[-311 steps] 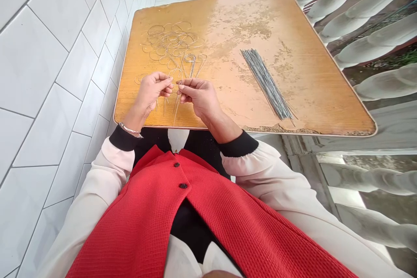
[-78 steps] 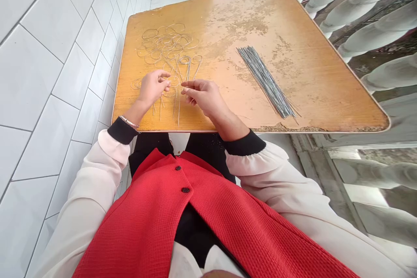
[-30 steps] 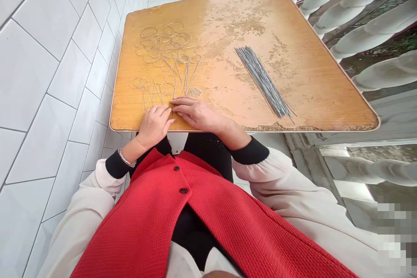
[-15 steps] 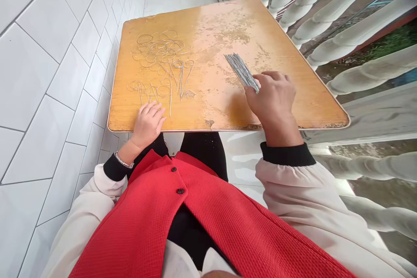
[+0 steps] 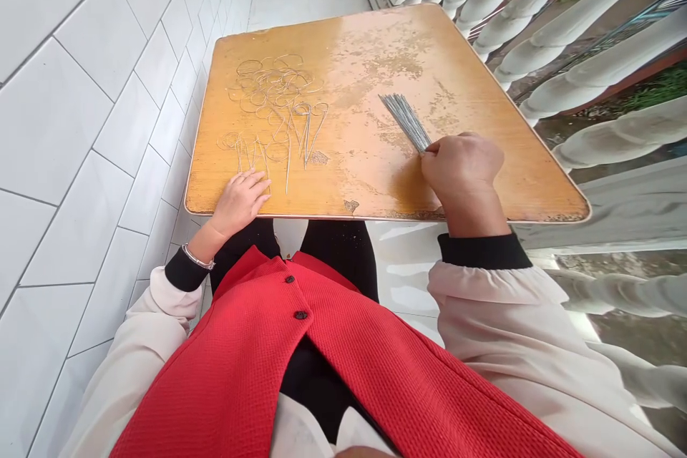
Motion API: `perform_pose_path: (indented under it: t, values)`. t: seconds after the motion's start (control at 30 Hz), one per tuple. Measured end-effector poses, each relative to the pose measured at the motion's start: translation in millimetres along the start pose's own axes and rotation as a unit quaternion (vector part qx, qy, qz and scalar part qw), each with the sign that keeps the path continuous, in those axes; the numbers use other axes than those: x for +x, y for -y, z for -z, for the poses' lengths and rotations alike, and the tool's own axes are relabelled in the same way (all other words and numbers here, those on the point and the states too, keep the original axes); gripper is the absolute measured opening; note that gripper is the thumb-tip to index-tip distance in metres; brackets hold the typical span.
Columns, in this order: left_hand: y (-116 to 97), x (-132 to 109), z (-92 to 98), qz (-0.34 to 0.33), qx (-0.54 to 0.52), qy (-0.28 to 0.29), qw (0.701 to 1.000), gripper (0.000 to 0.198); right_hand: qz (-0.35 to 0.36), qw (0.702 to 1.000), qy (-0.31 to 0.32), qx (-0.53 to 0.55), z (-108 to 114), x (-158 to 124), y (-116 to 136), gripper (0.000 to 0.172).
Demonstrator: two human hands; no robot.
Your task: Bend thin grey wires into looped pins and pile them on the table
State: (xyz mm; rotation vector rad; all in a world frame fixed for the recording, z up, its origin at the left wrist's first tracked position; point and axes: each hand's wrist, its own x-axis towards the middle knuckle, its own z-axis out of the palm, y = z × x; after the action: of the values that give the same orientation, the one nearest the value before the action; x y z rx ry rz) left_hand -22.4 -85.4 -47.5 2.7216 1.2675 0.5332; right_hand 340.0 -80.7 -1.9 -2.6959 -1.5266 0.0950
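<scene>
My right hand [image 5: 466, 168] is closed around the near end of a bundle of straight grey metal wires [image 5: 405, 122], whose far ends fan out slightly toward the upper left. The bundle is at the right half of the wooden table [image 5: 365, 179]. At the table's front left, my left hand [image 5: 241, 197] rests flat with its fingers stretched out, touching or beside the near ends of some thin bent wires [image 5: 250, 150]. Beyond it lie several wires with looped tops and straight legs [image 5: 307, 130], and a tangle of wire rings [image 5: 276, 82].
A white tiled wall [image 5: 123, 114] runs close along the left. White balusters [image 5: 569, 50] line the right side, with ground and greenery outside. The tabletop has worn patches [image 5: 394, 64] and a rounded rim. My legs [image 5: 340, 250] are under the front edge.
My right hand has turned and its fingers have curled tighter round the wire bundle. My left hand stays nearly in place. The whole view has shifted slightly.
</scene>
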Motion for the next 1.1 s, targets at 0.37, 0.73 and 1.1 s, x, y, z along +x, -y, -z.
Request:
perform_pose_path:
  t: [0.37,0.73,1.1]
  values:
    - [24,11,33.6,-0.009,-0.004,0.101,0.995,0.035,-0.03,1.0,-0.002,-0.001,3,1,3,0.043]
    - [53,17,30.3,0.007,-0.047,0.059,0.997,0.038,-0.045,0.981,-0.134,0.132,14,-1,-7,0.026]
    - [-12,44,67.5,0.021,-0.023,-0.136,0.99,0.041,0.224,0.815,0.21,0.491,30,-88,48,0.013]
